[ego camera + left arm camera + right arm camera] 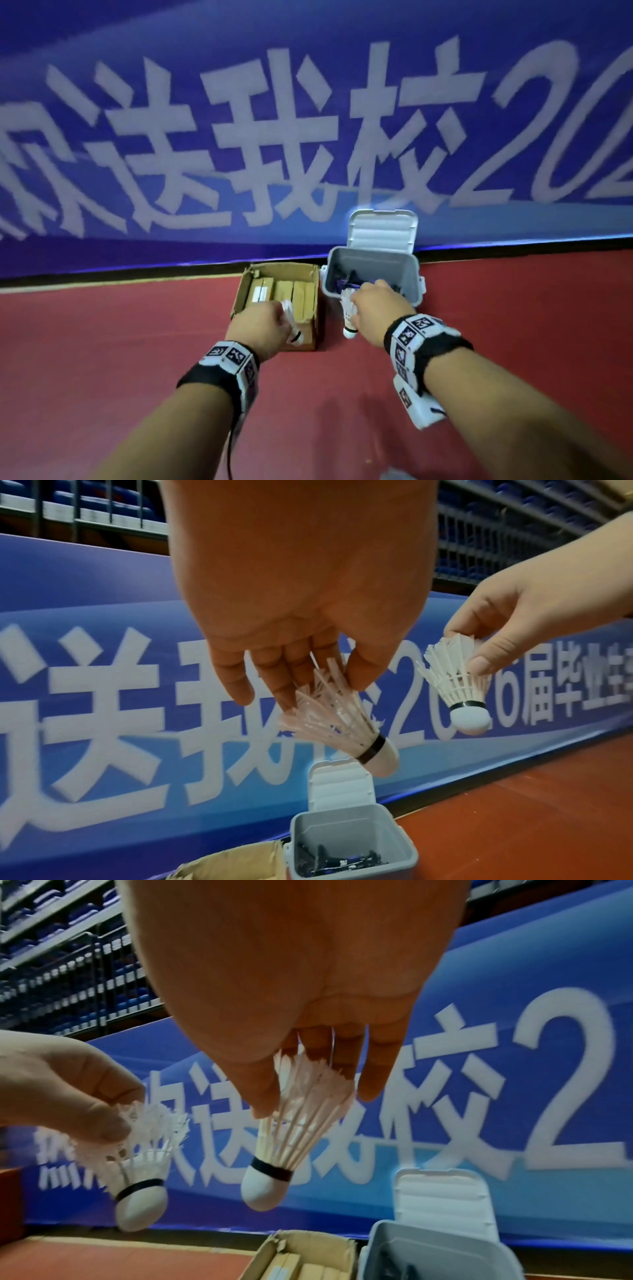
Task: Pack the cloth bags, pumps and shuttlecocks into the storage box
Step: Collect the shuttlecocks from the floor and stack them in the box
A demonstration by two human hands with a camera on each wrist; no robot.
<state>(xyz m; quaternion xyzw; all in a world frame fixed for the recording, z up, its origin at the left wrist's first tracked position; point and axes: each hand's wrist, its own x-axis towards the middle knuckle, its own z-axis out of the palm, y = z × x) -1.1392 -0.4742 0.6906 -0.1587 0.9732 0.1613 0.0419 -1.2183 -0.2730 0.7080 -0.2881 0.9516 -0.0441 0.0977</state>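
My left hand [260,325] pinches a white feather shuttlecock [293,325] by its feathers, cork end down, over the near end of a cardboard box [239,291]. My right hand [376,311] pinches a second shuttlecock [349,315] the same way, just before the near rim of the grey storage box [406,274]. That box stands open on the red floor, its white lid [383,229] upright. Dark items [339,859] lie at its bottom. In the left wrist view the fingers [274,677] and thumb hold the feathers of the shuttlecock [346,723].
The cardboard box holds several tan packets [287,291] and touches the storage box's left side. A blue banner [308,120] with white lettering runs along the floor right behind both boxes. Open red floor [513,308] lies to the right and in front.
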